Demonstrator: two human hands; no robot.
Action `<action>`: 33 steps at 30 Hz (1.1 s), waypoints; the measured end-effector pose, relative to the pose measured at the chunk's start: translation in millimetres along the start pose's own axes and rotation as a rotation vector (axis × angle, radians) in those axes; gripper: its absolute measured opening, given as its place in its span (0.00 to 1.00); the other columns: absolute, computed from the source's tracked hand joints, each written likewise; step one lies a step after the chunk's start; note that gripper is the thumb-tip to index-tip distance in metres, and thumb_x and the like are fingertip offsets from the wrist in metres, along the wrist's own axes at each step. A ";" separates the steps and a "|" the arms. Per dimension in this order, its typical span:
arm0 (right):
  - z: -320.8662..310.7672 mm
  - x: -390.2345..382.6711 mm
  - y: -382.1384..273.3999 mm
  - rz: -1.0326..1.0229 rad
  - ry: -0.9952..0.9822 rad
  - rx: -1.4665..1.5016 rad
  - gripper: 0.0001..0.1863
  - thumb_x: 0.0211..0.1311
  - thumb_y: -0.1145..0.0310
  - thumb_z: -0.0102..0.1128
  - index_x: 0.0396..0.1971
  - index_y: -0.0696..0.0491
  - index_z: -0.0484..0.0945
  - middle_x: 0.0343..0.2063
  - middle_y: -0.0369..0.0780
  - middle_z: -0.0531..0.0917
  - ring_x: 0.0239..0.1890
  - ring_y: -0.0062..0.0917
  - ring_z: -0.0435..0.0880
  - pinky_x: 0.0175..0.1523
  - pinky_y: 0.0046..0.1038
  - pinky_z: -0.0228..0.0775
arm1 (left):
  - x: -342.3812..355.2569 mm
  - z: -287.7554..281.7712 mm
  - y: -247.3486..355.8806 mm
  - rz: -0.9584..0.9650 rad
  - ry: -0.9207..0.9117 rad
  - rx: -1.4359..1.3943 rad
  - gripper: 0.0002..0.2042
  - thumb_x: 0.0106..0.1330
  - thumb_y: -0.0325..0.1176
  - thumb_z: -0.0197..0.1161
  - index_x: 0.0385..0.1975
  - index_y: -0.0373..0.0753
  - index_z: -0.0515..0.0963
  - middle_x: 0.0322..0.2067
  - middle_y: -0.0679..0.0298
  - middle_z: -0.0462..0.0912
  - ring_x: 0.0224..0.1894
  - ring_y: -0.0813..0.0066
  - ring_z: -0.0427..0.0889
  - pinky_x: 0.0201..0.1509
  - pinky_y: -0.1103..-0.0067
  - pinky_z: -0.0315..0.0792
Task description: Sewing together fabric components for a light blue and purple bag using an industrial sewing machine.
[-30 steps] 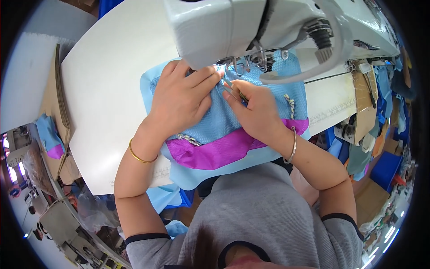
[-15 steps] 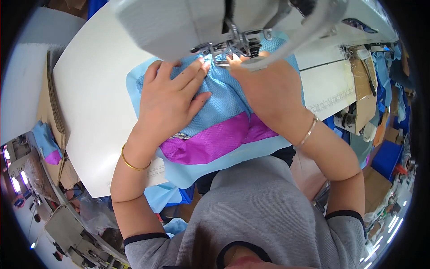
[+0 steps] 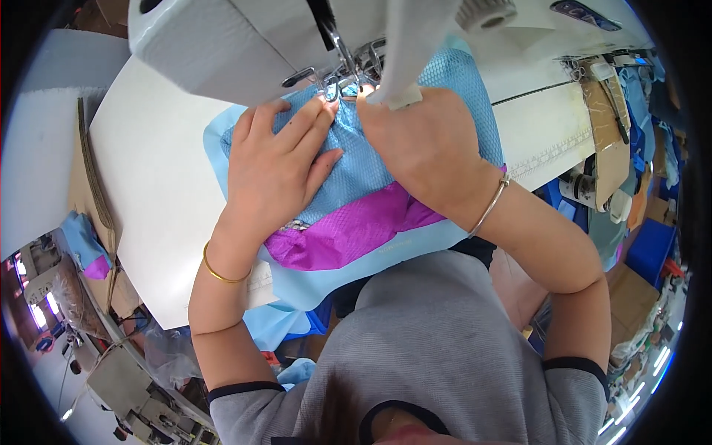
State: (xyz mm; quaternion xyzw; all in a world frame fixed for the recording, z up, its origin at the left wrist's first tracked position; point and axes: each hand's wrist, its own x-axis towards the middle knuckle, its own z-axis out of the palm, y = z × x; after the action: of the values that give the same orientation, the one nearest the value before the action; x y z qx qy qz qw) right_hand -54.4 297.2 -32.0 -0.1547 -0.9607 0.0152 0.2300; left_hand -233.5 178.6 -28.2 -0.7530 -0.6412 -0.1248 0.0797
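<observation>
Item: blue mesh fabric (image 3: 356, 174) with purple band (image 3: 348, 233), lying on the white table (image 3: 148, 185) under the sewing machine (image 3: 245, 44).

Left hand (image 3: 278, 167): spread flat on the fabric.
Right hand (image 3: 423, 144): pressed on the fabric, fingers hidden.

Handling: fabric is best kept taut and fingertips kept off the needle.

Beyond: cluttered workshop floor below the table.

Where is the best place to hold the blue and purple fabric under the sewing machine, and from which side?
Probably the purple band at the near edge of the fabric, coming from the person's side. That part lies free on the white table, away from the needle. The left hand and right hand already press the blue mesh flat by the presser foot.
</observation>
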 end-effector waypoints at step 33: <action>9.1 -3.2 -4.3 0.116 -0.064 -0.131 0.02 0.47 0.68 0.64 0.20 0.45 0.79 0.24 0.33 0.80 0.26 0.24 0.83 0.29 0.26 0.73 | 3.0 -5.0 4.3 -0.028 -0.032 -0.071 0.27 0.57 0.40 0.71 0.54 0.31 0.78 0.54 0.57 0.76 0.53 0.59 0.75 0.59 0.67 0.72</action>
State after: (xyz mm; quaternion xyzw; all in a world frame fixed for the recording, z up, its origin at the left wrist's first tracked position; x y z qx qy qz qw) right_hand -57.0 292.5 -41.1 -0.2240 -0.9559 -0.0294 0.1875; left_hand -229.3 179.4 -22.4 -0.7481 -0.6481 -0.1365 0.0411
